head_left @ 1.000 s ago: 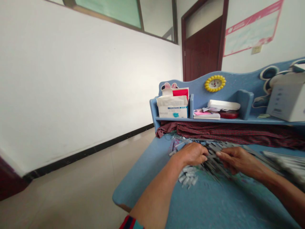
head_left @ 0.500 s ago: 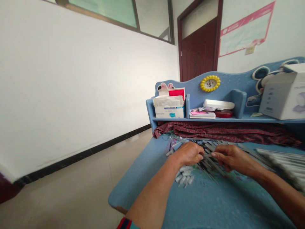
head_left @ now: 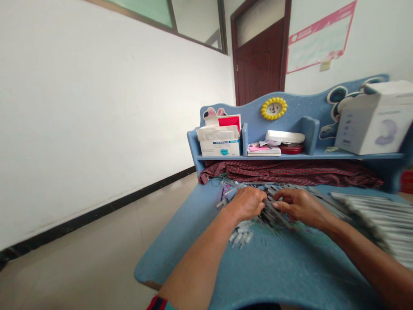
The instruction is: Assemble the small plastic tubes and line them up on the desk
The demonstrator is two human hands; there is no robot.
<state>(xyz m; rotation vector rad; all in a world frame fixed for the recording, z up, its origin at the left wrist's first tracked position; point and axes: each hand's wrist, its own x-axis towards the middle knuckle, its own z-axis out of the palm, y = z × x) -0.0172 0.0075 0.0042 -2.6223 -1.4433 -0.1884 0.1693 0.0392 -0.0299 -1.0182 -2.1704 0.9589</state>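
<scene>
My left hand point(head_left: 245, 203) is closed at the left side of a loose pile of thin grey strips point(head_left: 272, 219), its fingertips pressed together; what they pinch is too small to make out. Across the pile, my right hand point(head_left: 298, 209) has its thumb and forefinger apart, with the tips just over the strips. Short whitish tube pieces point(head_left: 241, 234) lie in a heap below my left wrist. A few more pieces point(head_left: 222, 203) sit to the left of that hand. The strips are dark and light grey, crossing one another at many angles.
A bundle of long silvery rods point(head_left: 377, 215) lies on the blue desk point(head_left: 277, 267) at right. Behind is a rolled checked cloth point(head_left: 284, 172). The shelf above holds a mask box point(head_left: 222, 146), papers point(head_left: 263, 151), a red round tin point(head_left: 291, 149) and a large white box point(head_left: 371, 120).
The view has turned to the right, so everything sits further left. My left hand stays closed at the pile. My right thumb and forefinger have parted.
</scene>
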